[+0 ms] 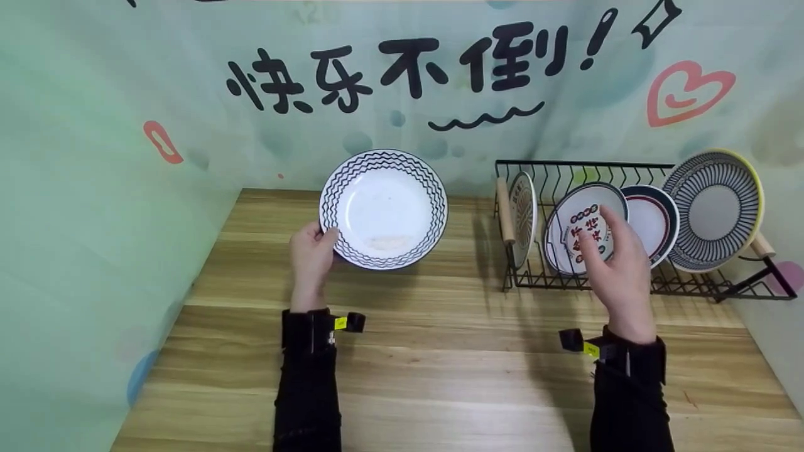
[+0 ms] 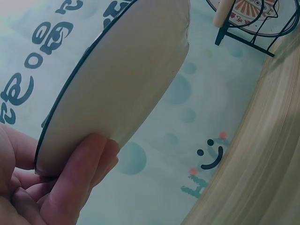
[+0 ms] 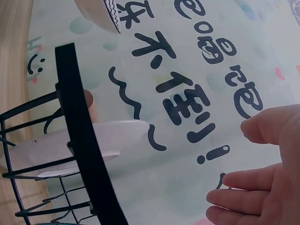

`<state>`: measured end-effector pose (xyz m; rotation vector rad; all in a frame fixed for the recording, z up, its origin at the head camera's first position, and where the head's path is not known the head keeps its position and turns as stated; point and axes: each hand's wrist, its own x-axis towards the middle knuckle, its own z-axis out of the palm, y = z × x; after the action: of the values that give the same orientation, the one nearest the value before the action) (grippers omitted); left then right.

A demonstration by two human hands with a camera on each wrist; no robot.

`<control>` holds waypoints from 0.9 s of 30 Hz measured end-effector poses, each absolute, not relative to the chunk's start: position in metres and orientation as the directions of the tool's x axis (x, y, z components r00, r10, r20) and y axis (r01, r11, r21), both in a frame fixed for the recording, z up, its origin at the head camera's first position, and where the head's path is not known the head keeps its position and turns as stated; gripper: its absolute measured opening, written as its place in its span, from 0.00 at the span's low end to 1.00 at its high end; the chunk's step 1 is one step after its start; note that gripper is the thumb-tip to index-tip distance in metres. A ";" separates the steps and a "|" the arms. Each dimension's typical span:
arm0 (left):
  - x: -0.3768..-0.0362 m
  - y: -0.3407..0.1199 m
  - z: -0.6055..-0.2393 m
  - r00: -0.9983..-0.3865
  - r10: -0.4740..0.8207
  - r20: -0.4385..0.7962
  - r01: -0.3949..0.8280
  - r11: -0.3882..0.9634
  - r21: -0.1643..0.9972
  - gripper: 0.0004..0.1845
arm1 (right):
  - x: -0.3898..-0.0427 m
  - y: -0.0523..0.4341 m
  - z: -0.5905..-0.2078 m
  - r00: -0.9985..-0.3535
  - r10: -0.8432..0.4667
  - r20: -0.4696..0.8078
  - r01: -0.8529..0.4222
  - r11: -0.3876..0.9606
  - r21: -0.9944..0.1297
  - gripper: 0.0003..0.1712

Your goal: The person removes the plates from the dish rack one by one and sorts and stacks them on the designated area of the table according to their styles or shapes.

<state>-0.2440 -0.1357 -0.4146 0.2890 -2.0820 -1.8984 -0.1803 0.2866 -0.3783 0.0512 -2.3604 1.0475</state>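
A white plate [image 1: 384, 213] with black zigzag lines round its rim is held up facing the head camera. My left hand [image 1: 311, 263] grips its lower left edge, thumb on the front and fingers behind; in the left wrist view the plate's plain underside [image 2: 112, 84] rests against those fingers. Over the front of a black wire dish rack [image 1: 546, 285], my right hand [image 1: 622, 276] holds nothing, thumb and fingers spread apart. It overlaps a white plate with red lettering [image 1: 565, 242] in the head view. The right wrist view shows these fingers [image 3: 243, 187] extended beside the rack.
Also standing in the rack are a patterned plate [image 1: 522, 220] at the left end, a dark-rimmed plate with a red ring [image 1: 647, 220] and a striped plate with a yellow edge [image 1: 716, 210]. The wooden table [image 1: 427, 376] meets a printed backdrop [image 1: 377, 132] behind.
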 end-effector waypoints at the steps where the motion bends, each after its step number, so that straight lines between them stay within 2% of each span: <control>1: -0.245 -0.137 -0.415 -0.931 -0.355 0.089 0.056 0.101 0.993 0.06 | -0.181 0.288 -0.379 -0.847 0.183 0.498 -0.247 0.695 -0.675 0.31; 7: -0.248 -0.147 -0.421 -0.911 -0.404 0.078 0.027 0.129 0.991 0.06 | -0.183 0.293 -0.380 -0.843 0.195 0.500 -0.240 0.697 -0.676 0.32; 27: -0.254 -0.180 -0.443 -0.851 -0.516 -0.094 -0.107 -0.006 0.994 0.03 | -0.187 0.307 -0.384 -0.854 0.237 0.463 -0.158 0.730 -0.665 0.35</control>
<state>-0.2539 -0.1801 -0.4428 0.6488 -1.9749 -1.9290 -0.1867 0.3075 -0.3844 -0.0602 -2.3997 0.9882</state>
